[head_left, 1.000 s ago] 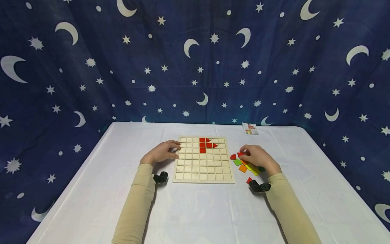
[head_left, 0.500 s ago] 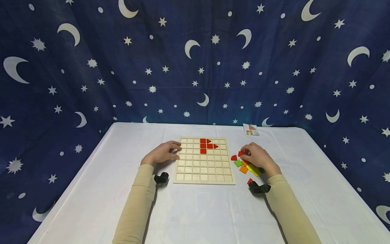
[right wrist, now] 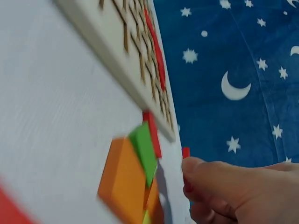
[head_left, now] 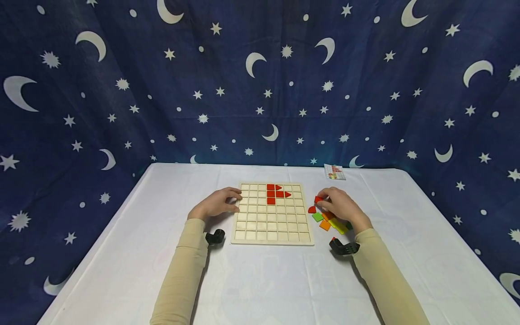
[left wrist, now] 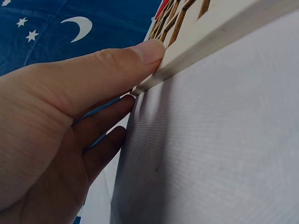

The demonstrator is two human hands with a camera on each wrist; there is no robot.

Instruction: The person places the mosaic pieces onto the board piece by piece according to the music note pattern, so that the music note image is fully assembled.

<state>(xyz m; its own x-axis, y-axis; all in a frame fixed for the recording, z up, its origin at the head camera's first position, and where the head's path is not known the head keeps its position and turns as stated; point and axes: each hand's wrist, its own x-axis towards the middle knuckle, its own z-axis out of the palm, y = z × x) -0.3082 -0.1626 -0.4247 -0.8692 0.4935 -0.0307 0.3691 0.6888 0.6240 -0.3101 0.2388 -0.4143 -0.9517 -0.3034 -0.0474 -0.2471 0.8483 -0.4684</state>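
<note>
A pale wooden grid board (head_left: 252,228) lies on the white table, with red square tiles (head_left: 271,194) and red pointed tiles (head_left: 287,195) in its upper cells. My left hand (head_left: 217,204) rests at the board's left edge, fingers loosely spread; in the left wrist view its thumb (left wrist: 147,51) touches the rim. Right of the board, my right hand (head_left: 342,207) pinches a small red tile (head_left: 318,199) between thumb and fingers. Most of that tile is hidden by the thumb in the right wrist view. Below the hand lie green (head_left: 318,217), orange (head_left: 324,225) and yellow tiles (head_left: 338,226).
A red rounded tile (head_left: 312,209) lies between the board and the pile. Another red tile (head_left: 334,238) is mostly covered by the black right wrist camera (head_left: 343,248). Near the table's back edge is a printed card (head_left: 335,172). A starry blue cloth (head_left: 227,113) hangs behind.
My right hand has lifted the red tile off the pile and moved slightly away from me and left, toward the board. The left hand has stayed at the board's edge.
</note>
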